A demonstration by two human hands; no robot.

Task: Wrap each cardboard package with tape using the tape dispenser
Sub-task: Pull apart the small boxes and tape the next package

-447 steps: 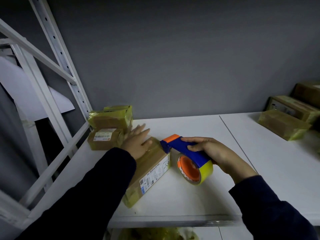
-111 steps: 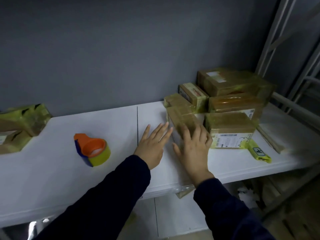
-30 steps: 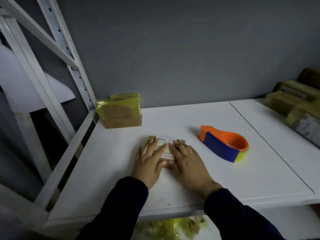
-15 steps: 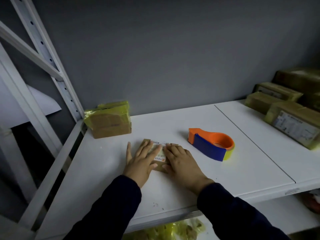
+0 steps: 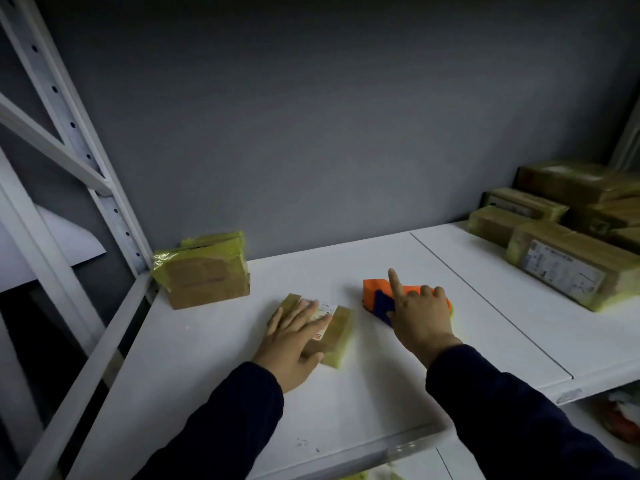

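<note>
Left hand (image 5: 294,341) flat on glossy cardboard package (image 5: 338,330); right hand (image 5: 419,320) over tape dispenser (image 5: 374,293).

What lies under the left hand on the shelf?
A small flat package with a white label lies under the left hand, on the white shelf. The hand covers its near left part and part of the label.

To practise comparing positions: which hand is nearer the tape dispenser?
Right. The right hand is over the tape dispenser, covering much of it; the left hand lies flat on the small package to its left.
</note>
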